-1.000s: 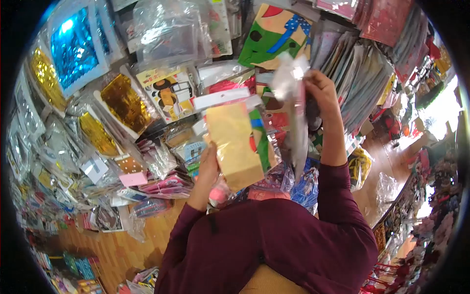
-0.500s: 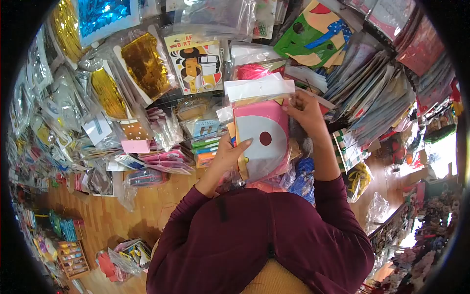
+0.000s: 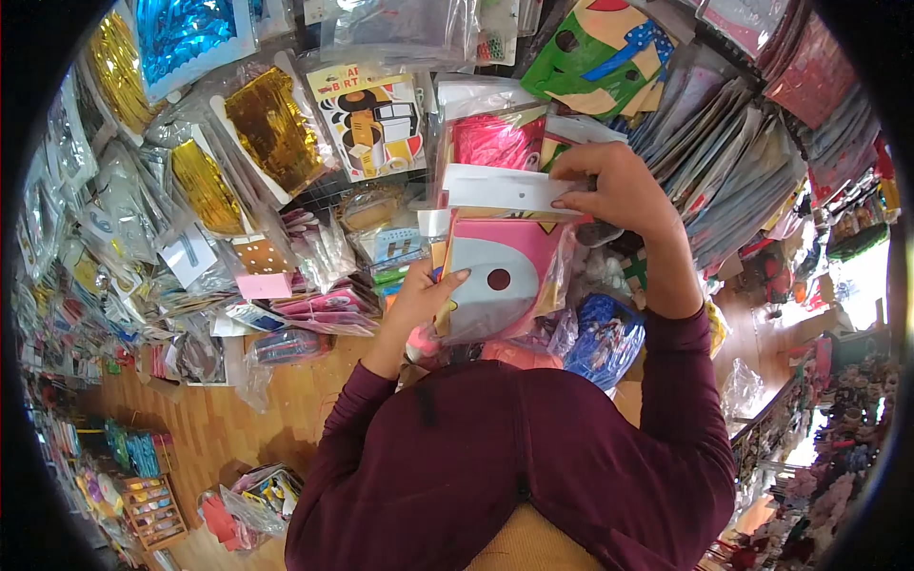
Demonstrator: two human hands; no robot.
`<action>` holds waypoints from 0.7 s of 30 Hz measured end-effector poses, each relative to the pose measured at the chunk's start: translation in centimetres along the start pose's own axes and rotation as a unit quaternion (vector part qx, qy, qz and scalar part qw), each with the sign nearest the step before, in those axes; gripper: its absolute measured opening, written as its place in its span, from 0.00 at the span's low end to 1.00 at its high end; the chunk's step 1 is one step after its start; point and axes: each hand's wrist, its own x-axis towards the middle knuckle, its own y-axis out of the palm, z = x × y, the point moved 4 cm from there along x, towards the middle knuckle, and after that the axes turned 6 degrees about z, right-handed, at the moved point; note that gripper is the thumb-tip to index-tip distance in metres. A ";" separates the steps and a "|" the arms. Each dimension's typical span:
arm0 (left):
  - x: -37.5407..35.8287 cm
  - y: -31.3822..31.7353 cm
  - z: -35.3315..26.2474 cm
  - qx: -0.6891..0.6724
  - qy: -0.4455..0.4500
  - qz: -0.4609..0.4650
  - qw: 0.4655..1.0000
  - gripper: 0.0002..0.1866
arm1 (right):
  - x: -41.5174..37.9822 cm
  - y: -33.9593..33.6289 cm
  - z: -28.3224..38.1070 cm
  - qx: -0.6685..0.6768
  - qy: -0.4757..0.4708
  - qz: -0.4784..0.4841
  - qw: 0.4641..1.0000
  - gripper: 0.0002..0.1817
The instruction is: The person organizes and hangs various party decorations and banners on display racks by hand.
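Observation:
A clear plastic packet with pink and pale grey printed card and a dark oval spot is held in front of my chest. My left hand grips its left edge, thumb flat on the front. At the top, my right hand pinches the right end of the packet's white header strip between thumb and fingers. Other coloured card edges show behind the front card at the left. Just beyond the header hangs a packet with bright pink contents.
Hanging packets surround the hands: gold foil fringe, a birthday packet with a truck and a green character cutout. A dense row of packets stands at right. Below are a blue bag and wooden floor.
My right hand has shifted from the packet's upper right corner onto the header strip, its forearm swinging right. The packet has moved slightly down and left, and its header now lies flatter.

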 end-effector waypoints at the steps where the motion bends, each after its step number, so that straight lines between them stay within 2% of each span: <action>1: -0.1 0.0 -0.9 0.027 0.005 0.005 1.000 0.08 | 0.2 0.0 0.7 -0.111 -0.011 0.010 0.994 0.14; 2: -0.2 -0.1 -1.2 0.027 0.003 0.005 1.000 0.08 | 0.3 0.2 1.1 -0.221 -0.021 0.020 0.975 0.13; 4: -0.4 -0.3 -1.5 0.064 -0.018 0.007 0.998 0.09 | 0.7 0.7 1.1 -0.222 -0.025 0.016 0.975 0.11; 7: -0.6 -0.3 -1.6 0.049 -0.051 -0.013 0.997 0.09 | 1.3 2.2 1.3 -0.246 -0.043 0.023 0.968 0.10; 9: -0.6 -0.5 -1.1 0.041 -0.039 -0.018 0.998 0.09 | 1.8 3.3 1.0 -0.268 -0.056 0.034 0.961 0.09; 12: -0.8 -0.9 -1.1 0.040 -0.029 -0.017 0.999 0.09 | 2.2 3.8 0.5 -0.257 -0.056 -0.011 0.965 0.07; 18: -0.6 -1.2 -0.4 0.003 -0.028 -0.008 1.000 0.08 | 2.4 3.4 0.3 -0.182 -0.039 0.052 0.981 0.06; 21: -0.1 -1.2 0.7 -0.044 -0.023 0.011 0.999 0.10 | 2.5 3.0 0.5 -0.105 -0.084 0.063 0.989 0.05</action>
